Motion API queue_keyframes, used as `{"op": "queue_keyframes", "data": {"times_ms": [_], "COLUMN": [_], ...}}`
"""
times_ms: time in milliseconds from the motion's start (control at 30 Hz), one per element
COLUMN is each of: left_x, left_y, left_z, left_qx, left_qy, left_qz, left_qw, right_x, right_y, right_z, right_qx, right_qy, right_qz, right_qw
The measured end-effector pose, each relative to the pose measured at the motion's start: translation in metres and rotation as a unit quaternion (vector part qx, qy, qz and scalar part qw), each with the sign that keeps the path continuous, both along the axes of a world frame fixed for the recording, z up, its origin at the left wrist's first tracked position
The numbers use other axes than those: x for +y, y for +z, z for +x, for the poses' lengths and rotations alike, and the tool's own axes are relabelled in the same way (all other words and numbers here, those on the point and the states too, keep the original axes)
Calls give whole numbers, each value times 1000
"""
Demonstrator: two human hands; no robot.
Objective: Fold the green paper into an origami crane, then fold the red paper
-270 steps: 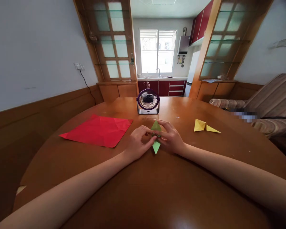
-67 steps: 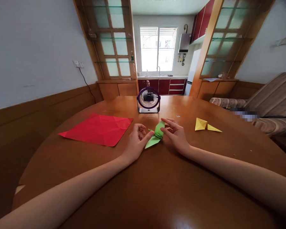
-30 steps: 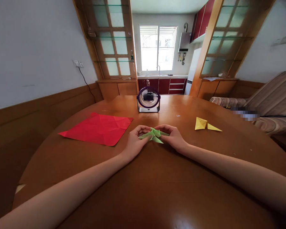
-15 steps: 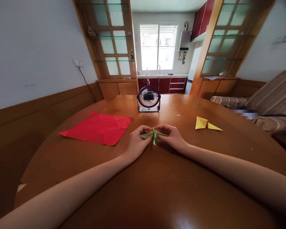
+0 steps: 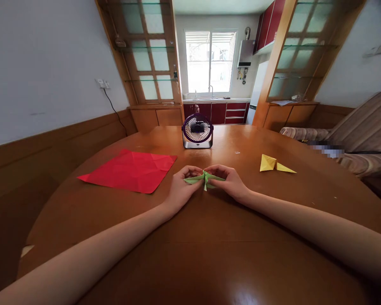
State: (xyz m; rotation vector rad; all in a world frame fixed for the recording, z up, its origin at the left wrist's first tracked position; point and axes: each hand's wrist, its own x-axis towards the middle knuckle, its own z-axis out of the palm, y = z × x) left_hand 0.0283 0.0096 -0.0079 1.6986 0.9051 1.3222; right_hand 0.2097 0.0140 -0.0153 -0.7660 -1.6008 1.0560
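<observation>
- The green folded paper figure [image 5: 204,179] sits low over the middle of the round wooden table [image 5: 209,254], held between both hands, its two flaps stretched out sideways and a small point hanging down at the centre.
- The left hand [image 5: 180,186] pinches the left flap between thumb and fingertips — fingers curled in, knuckles toward the camera.
- The right hand [image 5: 230,182] pinches the right flap the same way, thumb pressed to fingers on the paper.
- Both forearms lie along the table, converging on the figure.
- Just beyond the hands stands a small purple desk fan [image 5: 197,131], upright, grille facing the camera.
- To the left lies a creased red paper sheet [image 5: 130,170], flat, well apart from the hands.
- To the right rests a yellow folded paper piece [image 5: 274,165] — pointed, lying on the table near the right hand but not touching it.
</observation>
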Motion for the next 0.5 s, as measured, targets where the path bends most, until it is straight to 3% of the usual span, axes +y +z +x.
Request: {"op": "queue_keyframes", "data": {"times_ms": [500], "left_x": [1], "left_y": [-1], "left_z": [-2], "left_qx": [-27], "left_qy": [-39], "left_qz": [-28], "left_qw": [998], "right_x": [0], "right_y": [1], "right_z": [2], "right_qx": [0], "right_qy": [16], "right_qz": [16], "right_qw": [1000]}}
